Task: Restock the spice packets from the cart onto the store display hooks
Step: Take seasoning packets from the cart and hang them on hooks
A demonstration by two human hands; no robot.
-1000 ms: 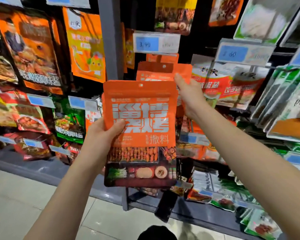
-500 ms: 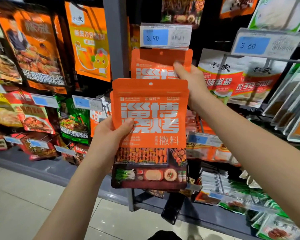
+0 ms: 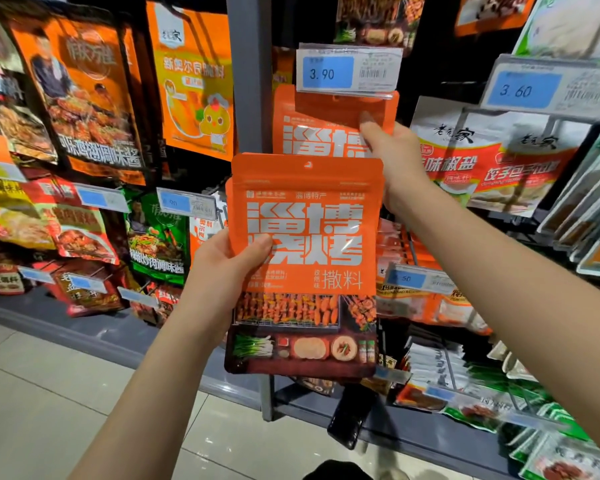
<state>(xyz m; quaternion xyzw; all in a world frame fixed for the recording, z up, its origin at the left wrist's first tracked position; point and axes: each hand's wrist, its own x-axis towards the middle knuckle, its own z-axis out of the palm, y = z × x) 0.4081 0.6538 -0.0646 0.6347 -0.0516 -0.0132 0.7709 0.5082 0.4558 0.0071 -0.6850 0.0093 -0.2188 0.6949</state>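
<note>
The orange spice packet (image 3: pixel 312 133) being hung sits high against the display, its top edge tucked just under the 3.90 price tag (image 3: pixel 349 69). The hook itself is hidden behind that tag, so I cannot tell whether the packet's hole is on it yet. The right hand (image 3: pixel 395 161) pinches the packet's upper right corner, one fingertip pressed on its front.

Nearer and lower, the left hand (image 3: pixel 222 268) grips the waiting packets (image 3: pixel 305 237) by their left edge, thumb across the front. A second edge showing behind suggests more than one.

This looks like the hanging step, midway. The next move likely calls for sliding the packet back along the hook until it hangs free, then drawing the next one from the left hand. To the right hang white-and-red packets (image 3: pixel 482 157); to the left stands a grey upright post (image 3: pixel 248 81).
</note>
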